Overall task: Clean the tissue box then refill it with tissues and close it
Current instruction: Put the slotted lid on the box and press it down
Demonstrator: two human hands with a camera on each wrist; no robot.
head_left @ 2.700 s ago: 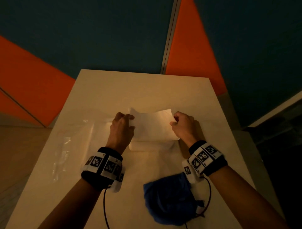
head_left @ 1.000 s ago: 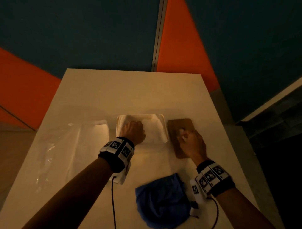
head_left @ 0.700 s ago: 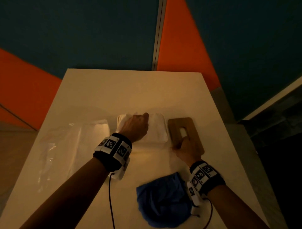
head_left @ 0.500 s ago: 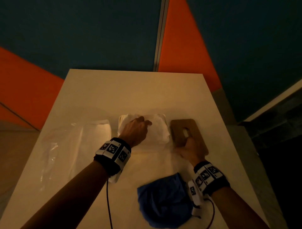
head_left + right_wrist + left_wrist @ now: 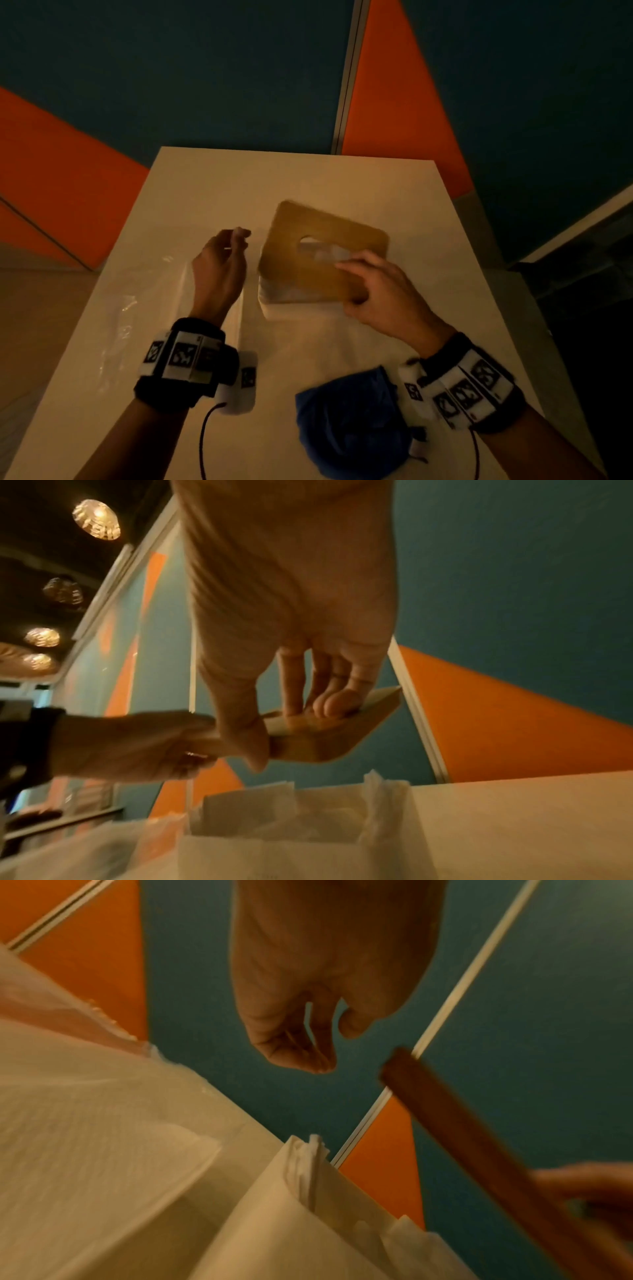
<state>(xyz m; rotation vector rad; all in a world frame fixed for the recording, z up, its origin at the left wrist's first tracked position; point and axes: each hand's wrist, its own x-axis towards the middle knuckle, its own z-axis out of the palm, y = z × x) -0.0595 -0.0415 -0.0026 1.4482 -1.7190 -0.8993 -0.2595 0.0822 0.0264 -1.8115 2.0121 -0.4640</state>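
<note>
A white tissue box (image 5: 274, 308) stands mid-table with tissues (image 5: 322, 253) showing through the lid's slot. My right hand (image 5: 349, 281) grips the wooden slotted lid (image 5: 301, 281) by its near right part and holds it tilted just above the box. From the right wrist, the thumb is under the lid (image 5: 325, 739) and the fingers on top, over the open box (image 5: 274, 845). My left hand (image 5: 236, 240) hovers left of the lid, apart from it, with loosely curled fingers holding nothing. The left wrist view shows that empty hand (image 5: 318, 1047) and the lid's edge (image 5: 462, 1123).
A crumpled blue cloth (image 5: 349, 425) lies near the front edge under my right wrist. Clear plastic wrapping (image 5: 137, 325) spreads over the left side of the white table (image 5: 308, 178). An orange and teal wall stands behind the far edge.
My right hand picked the wooden lid up from the table right of the box and carried it over the box. My left hand came off the tissues and moved up and left.
</note>
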